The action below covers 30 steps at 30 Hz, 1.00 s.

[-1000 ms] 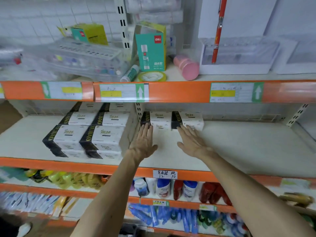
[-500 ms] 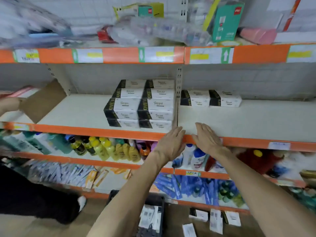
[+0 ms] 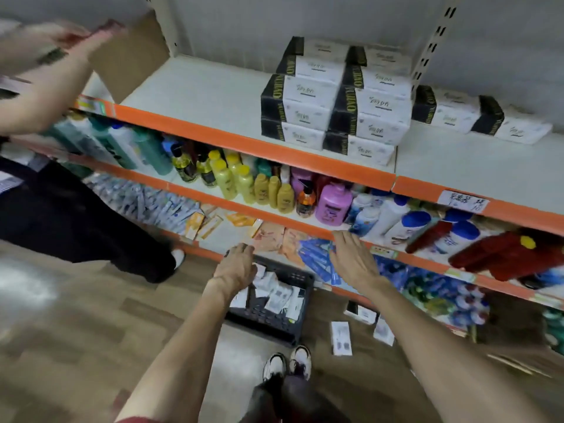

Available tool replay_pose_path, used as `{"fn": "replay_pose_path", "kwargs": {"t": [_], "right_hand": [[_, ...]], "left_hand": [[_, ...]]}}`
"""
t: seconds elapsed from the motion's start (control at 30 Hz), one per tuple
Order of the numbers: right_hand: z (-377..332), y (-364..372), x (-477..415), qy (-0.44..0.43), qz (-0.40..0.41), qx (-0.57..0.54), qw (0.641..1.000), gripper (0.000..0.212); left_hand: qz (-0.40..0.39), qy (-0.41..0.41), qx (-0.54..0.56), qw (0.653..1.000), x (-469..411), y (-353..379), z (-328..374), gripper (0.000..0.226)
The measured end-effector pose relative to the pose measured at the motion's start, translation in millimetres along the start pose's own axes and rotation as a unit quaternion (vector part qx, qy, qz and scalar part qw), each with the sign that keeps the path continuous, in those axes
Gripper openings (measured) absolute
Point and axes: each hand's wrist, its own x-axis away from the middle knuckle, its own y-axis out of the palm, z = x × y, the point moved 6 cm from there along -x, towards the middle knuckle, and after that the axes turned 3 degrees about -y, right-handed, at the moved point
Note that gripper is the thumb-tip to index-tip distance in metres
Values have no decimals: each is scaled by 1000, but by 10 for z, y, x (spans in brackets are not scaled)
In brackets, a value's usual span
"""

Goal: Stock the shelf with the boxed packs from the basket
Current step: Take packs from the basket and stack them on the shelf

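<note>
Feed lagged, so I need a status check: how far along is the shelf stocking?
Done: a stack of boxed packs and two more packs sit on the shelf. In hand: nothing; left hand and right hand reach down empty toward the basket. Left: packs in the basket, plus loose packs on the floor.

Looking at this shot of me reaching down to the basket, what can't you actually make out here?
All in the head view:
- How many packs remain in the basket: my left hand covers part of it.
- Print on the boxed packs: too small and soft.
- What the other person's hand holds at top left: motion-blurred, cut by the edge.
- The handwritten shelf label: too small.
</note>
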Motion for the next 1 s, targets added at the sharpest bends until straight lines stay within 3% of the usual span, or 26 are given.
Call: {"fn": "replay_pose_path", "kwargs": {"t": [0.13, 0.33, 0.57, 0.73, 1.0], "right_hand": [[-169, 376, -57, -14, -52, -13, 998, 43], [-315, 943, -153, -31, -144, -39, 988, 42], [-301, 1770, -275, 6, -224, -50, 973, 47], [-150, 2866, -564, 6, -280, -25, 960, 42], [281, 4985, -1214, 44, -298, -31, 953, 42]], "left_hand": [[-22, -32, 12, 999, 40, 259, -155, 53], [-40, -91, 75, 992, -46, 635, -319, 44], [-97, -113, 113, 982, -356, 1306, -512, 51], [-154, -131, 158, 966, -933, 2338, -824, 56], [-187, -153, 191, 951, -2110, 4266, -1236, 53]]}}
